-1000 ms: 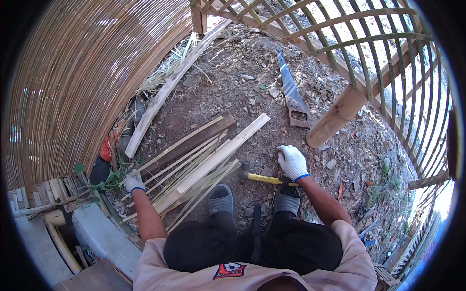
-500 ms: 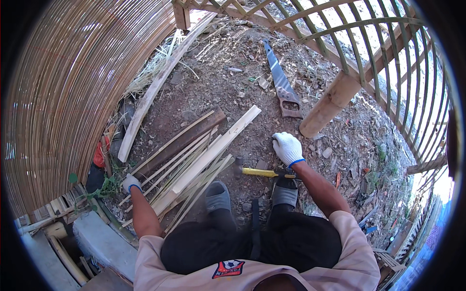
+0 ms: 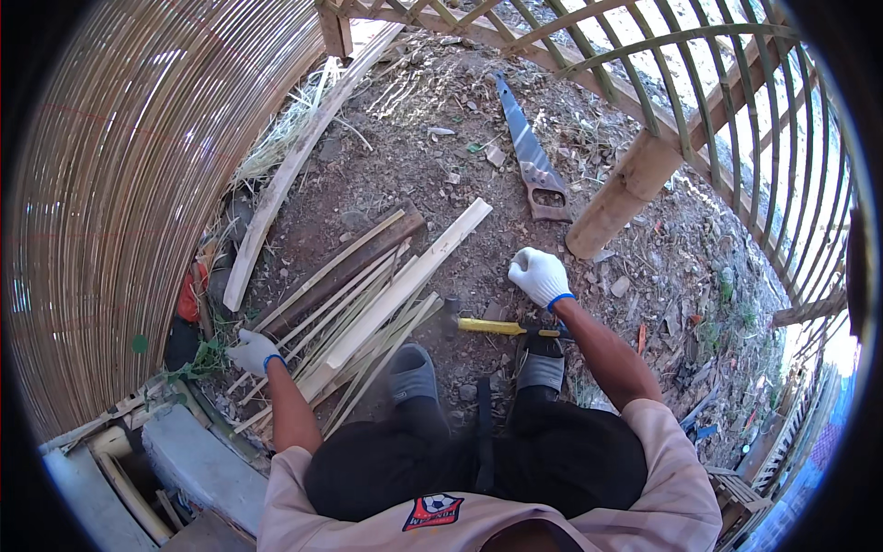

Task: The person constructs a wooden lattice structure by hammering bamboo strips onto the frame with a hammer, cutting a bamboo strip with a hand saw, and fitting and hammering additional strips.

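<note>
My right hand [image 3: 541, 278], in a white knit glove with a blue cuff, hovers over the dirt with its fingers curled together. Whatever may be inside them is hidden. Below it a hammer [image 3: 492, 327] with a yellow-and-black handle lies across by my right foot, its head pointing left. My left hand [image 3: 254, 351], gloved the same way, is beside the left ends of several thin bamboo strips [image 3: 308, 324]; its thumb and fingers look apart, with nothing seen between them. A pale wooden slat [image 3: 414, 281] and a dark brown board [image 3: 354, 262] lie among the strips.
A handsaw [image 3: 532, 152] lies on the ground ahead, near a thick bamboo post [image 3: 625, 195] under a lattice fence [image 3: 685, 92]. A slatted bamboo wall [image 3: 138, 184] rises at left, a long plank [image 3: 294, 170] beside it. Concrete blocks [image 3: 202, 460] sit at lower left.
My left hand has shifted slightly right, and its thumb and fingers show more clearly. My right hand has moved slightly left and up, still curled. The hammer and wood look unmoved.
</note>
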Motion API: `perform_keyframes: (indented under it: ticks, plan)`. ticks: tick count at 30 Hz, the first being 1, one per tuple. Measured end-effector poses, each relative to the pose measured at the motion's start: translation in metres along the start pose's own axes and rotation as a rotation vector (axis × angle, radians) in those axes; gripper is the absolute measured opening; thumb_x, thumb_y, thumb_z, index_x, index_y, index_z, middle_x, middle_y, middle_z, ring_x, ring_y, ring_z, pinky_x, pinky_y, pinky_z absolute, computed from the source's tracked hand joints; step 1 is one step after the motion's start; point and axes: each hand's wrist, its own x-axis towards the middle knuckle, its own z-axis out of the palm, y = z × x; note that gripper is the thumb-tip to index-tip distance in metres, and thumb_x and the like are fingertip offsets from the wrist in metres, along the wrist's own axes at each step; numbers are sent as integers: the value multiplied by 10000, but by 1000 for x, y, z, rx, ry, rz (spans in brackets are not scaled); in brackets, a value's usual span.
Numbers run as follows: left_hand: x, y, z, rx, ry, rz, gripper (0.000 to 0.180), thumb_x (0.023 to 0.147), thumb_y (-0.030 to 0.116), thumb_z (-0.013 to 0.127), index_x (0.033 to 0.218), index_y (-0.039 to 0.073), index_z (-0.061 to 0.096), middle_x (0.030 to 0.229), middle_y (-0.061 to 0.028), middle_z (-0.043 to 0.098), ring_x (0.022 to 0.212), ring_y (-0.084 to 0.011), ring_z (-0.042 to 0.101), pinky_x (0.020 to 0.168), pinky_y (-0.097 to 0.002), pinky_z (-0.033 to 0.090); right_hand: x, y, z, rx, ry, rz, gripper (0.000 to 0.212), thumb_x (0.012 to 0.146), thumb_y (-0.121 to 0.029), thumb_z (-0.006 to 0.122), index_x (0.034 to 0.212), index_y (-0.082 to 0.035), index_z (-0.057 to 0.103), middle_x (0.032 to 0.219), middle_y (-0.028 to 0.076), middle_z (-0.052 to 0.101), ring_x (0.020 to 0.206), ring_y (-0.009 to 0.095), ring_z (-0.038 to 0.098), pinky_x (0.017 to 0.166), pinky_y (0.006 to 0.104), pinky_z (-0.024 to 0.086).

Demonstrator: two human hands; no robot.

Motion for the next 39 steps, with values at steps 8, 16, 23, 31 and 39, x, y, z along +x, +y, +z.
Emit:
perform_keyframes:
  ticks: [8,16,23,31,39]
  plan:
    - [-215,87,-84,-575,-908,1080,258,1012,179,658,1208,20,712,1138,-148,738,1076,-312,700,964,-411,537,-8,-40,1,1625,-358,472,170,1046,-242,675,1126,-93,675,783,-53,546,659,80,513,595,273,437]
    - [-308,124,-108,-577,-1634,967,321,1011,202,701,1219,-37,656,1110,-161,779,1058,-232,768,965,-376,596,-15,-106,14,1486,-131,439,244,1050,-251,672,1207,-65,686,908,15,684,701,100,616,586,263,487]
    - [-315,120,-77,-588,-1539,875,296,1020,223,710,1160,-37,686,984,-129,773,893,-184,748,831,-352,591,-9,-113,12,1326,-161,447,315,1051,-292,674,1226,-33,710,908,20,700,683,87,605,586,264,474]
    - [-317,131,-82,-434,-1731,582,282,1025,248,712,1129,-13,723,927,-50,747,817,-85,672,720,-288,538,-12,-116,28,1394,-44,556,341,1063,-286,661,1289,-34,695,1045,29,699,852,114,636,726,277,521]
    - [-319,112,-54,-571,-1720,504,212,1040,242,647,994,42,700,758,33,597,671,-61,579,595,-257,460,-24,-128,14,1366,-124,550,244,1056,-256,675,1244,-102,695,825,-51,592,683,61,550,584,263,465]
